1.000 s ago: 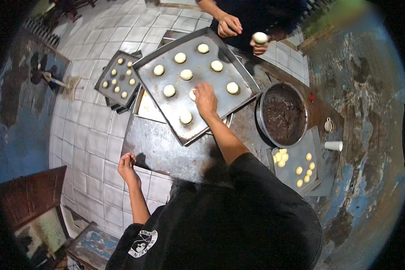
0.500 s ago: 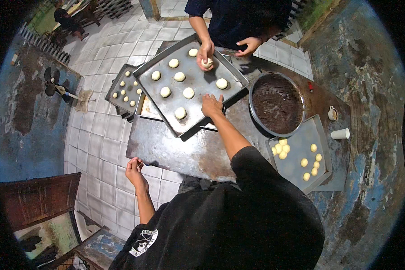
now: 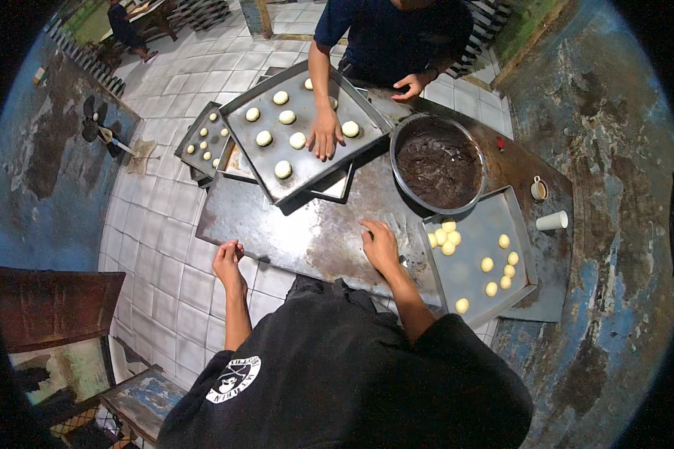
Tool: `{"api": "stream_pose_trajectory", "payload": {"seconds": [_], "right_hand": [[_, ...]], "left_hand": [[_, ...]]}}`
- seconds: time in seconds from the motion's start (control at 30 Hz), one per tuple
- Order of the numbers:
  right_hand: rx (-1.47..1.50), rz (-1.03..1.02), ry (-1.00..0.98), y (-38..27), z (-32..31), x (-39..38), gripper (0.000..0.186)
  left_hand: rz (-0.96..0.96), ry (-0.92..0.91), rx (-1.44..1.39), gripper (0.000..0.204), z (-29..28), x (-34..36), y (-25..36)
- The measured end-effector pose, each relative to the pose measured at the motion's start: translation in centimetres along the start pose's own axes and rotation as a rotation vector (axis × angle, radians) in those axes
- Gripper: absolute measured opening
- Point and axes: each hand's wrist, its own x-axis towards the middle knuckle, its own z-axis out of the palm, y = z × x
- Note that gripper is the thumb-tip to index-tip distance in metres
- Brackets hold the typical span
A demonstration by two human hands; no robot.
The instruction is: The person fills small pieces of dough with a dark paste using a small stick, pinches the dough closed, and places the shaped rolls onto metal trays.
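Note:
My left hand (image 3: 229, 260) is raised at the table's left front edge, fingertips curled together; whatever may be in them is hidden. My right hand (image 3: 379, 245) rests on the metal table (image 3: 314, 243), fingers apart and empty, left of a tray (image 3: 468, 273) of pale dough balls, several of them bunched together. Ahead, a large tilted tray (image 3: 314, 172) holds spaced dough balls and lies over other trays. A co-worker's hand (image 3: 324, 135) reaches down onto it with fingers spread. A steel bowl (image 3: 438, 168) of dark brown mixture stands beside it.
A smaller tray (image 3: 195, 138) of balls is stacked at the back left. A white cup (image 3: 550, 221), a mug (image 3: 538, 190) and a small red object (image 3: 500, 142) stand at right. The co-worker (image 3: 382, 37) stands opposite; another person (image 3: 123, 26) is farther back.
My right hand has left the large tray and come down to the tabletop. The co-worker, earlier holding a dough ball, has reached onto the tray. My left hand stays near the edge.

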Motion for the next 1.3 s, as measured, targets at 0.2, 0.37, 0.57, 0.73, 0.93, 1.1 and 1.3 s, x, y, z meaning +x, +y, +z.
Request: {"api": "stream_pose_trajectory", "payload": {"seconds": [0.2,0.37,0.57,0.73,0.93,1.1,1.3], "right_hand": [[-0.006,0.304,0.017,3.4,-3.5,-6.6,0.029],[0.041,0.279,0.051,4.2,-4.9,-8.6,0.029],[0.032,0.256,0.029,4.7,-4.6,-9.9,0.032],[0.113,0.299,-0.024,3.9,-3.1,-10.4,0.032],[0.057,0.294,-0.048,1.3,-1.8,-8.7,0.031],[0.043,0.309,0.023,-1.4,0.4,-7.8,0.033],[0.201,0.487,0.07,-4.8,4.9,-8.6,0.033]], "left_hand": [[-0.034,-0.08,0.016,0.015,3.6,-3.0,-0.8],[-0.026,-0.119,0.08,0.016,5.3,-5.6,-1.0],[-0.034,-0.077,0.104,0.018,3.4,-7.6,-1.8],[-0.007,-0.04,0.108,0.016,0.3,-8.5,-1.3],[-0.111,0.014,0.111,0.016,-3.7,-7.1,-2.4],[-0.129,-0.066,0.047,0.014,-5.4,-3.1,-2.4],[-0.153,-0.127,0.077,0.014,-9.1,3.9,-0.7]]}}
